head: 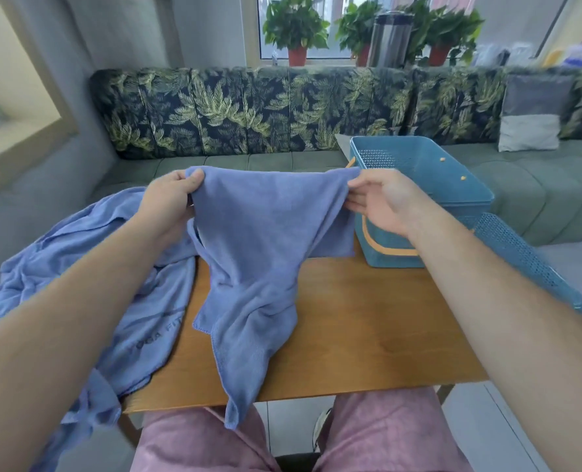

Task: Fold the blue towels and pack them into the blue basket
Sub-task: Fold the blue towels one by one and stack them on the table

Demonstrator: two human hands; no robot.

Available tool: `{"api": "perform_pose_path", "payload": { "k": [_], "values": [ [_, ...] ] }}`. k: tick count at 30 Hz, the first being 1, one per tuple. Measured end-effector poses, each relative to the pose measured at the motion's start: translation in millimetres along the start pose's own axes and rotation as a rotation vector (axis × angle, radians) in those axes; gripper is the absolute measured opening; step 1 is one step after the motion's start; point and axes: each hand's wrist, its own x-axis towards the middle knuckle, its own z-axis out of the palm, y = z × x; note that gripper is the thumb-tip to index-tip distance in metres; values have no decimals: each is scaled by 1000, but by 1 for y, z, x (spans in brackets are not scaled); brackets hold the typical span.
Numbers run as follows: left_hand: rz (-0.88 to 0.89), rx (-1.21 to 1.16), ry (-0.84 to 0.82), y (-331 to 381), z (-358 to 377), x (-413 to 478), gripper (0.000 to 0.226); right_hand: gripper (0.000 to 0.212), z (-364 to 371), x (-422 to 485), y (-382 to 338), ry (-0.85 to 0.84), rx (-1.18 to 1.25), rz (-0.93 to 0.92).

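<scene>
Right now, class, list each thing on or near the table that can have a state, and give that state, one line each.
Held towel: unfolded, lifted by its top corners, lower end trailing over the table edge.
Left hand: grip shut on one corner.
Right hand: grip shut on the other corner.
Towel pile: crumpled, unfolded, hanging off the table.
Basket: upright, open, no towels visible inside.

Matt cloth towel [259, 253], perforated plastic basket [419, 172], wood table [368, 328].

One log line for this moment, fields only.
phase: unfolded | left hand: towel corner | right hand: other corner | towel: hanging over table | basket: no towels visible
</scene>
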Motion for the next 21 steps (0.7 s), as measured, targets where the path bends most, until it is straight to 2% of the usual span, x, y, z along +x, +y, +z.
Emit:
{"api": "perform_pose_path", "payload": {
  "k": [3, 7, 10, 12, 14, 16, 17, 19, 21],
  "values": [
    [102, -47, 21, 42, -7, 8, 14, 34, 8, 6, -35, -41, -127, -114],
    [199, -42, 108, 86, -17, 10, 15, 14, 20, 11, -75, 90, -244, -261],
    [280, 1, 174, 103, -17, 9, 17, 13, 23, 14, -93, 178, -350, -346],
    [323, 149, 211, 103, -18, 9, 14, 12, 25, 17, -94, 256, -484, -373],
    [324, 375, 240, 94, -19, 11, 9, 16, 27, 17, -87, 333, -561, -316],
    [277, 440, 286, 77, -19, 12, 19, 26, 28, 17, -75, 361, -511, -196],
    [237, 392, 311, 69, -19, 12, 23, 27, 28, 16, -68, 346, -458, -136],
    [116, 209, 329, 57, -20, 9, 23, 15, 29, 14, -59, 247, -310, -51],
    [20, 17, 233, 54, -21, 10, 15, 7, 30, 11, -55, 102, -169, -22]
  ]
}}
